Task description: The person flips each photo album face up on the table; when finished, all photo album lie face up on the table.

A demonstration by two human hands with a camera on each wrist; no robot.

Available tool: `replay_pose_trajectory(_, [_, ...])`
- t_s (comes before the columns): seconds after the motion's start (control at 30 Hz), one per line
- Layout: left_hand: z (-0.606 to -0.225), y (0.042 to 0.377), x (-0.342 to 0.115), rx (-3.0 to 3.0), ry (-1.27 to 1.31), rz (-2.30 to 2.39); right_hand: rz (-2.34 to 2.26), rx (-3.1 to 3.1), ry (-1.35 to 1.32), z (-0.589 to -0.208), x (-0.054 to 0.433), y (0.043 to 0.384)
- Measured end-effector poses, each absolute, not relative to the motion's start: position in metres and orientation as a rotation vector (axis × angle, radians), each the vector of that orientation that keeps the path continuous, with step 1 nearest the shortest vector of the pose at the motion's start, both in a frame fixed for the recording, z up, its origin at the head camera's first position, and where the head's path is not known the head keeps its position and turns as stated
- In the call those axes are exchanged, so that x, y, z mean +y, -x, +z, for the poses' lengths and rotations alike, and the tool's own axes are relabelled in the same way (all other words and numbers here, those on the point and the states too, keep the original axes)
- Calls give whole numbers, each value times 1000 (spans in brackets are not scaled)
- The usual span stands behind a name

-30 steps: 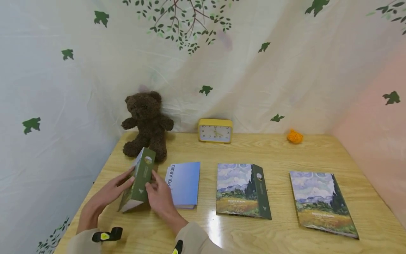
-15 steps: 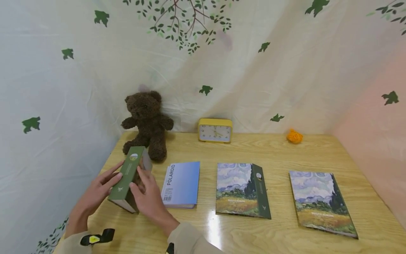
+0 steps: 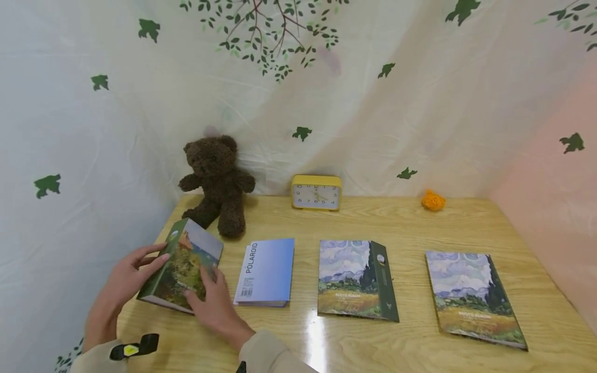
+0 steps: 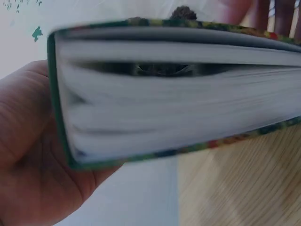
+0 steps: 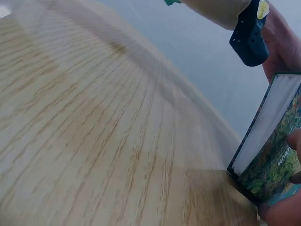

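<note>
A thick photo album (image 3: 179, 277) with a painted cover and green spine is held at the table's left, tilted with its spine raised to the left. My left hand (image 3: 122, 277) grips it along the spine; in the left wrist view that palm (image 4: 28, 155) lies behind the spine and the page ends face the camera. My right hand (image 3: 215, 306) holds the cover's right side, its fingertips on the painted face. In the right wrist view a lower corner of the album (image 5: 263, 165) is near or on the wood. Fingers under the album are hidden.
A blue Polaroid album (image 3: 270, 269) lies just right of the held one. Two more painted albums, one with a green spine (image 3: 347, 280) and one farther right (image 3: 473, 298), lie flat. Behind are a brown teddy bear (image 3: 214, 176), yellow clock (image 3: 317, 192) and small orange object (image 3: 434, 200).
The album has turned from spine facing up and right to spine leaning left, so its painted cover now shows upward. Both hands have shifted left and toward the person with it.
</note>
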State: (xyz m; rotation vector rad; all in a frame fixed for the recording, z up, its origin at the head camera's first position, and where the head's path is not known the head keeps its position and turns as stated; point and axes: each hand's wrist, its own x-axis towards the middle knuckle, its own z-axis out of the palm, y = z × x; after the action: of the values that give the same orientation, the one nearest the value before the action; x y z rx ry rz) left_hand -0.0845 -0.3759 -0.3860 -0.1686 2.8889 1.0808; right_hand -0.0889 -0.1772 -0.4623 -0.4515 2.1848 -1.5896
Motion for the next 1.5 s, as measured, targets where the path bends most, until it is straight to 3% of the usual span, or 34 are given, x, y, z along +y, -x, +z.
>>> replay_pose_trajectory(0.93, [-428, 84, -412, 2708, 394, 875, -1359, 2409, 629, -477, -185, 84])
replay_pose_trajectory(1.2, [-421, 87, -404, 2819, 411, 712, -1513, 2350, 607, -457, -176, 88])
replay_pose_trajectory(1.5, [-406, 94, -363, 3077, 399, 843, -1766, 2360, 637, -416, -140, 111])
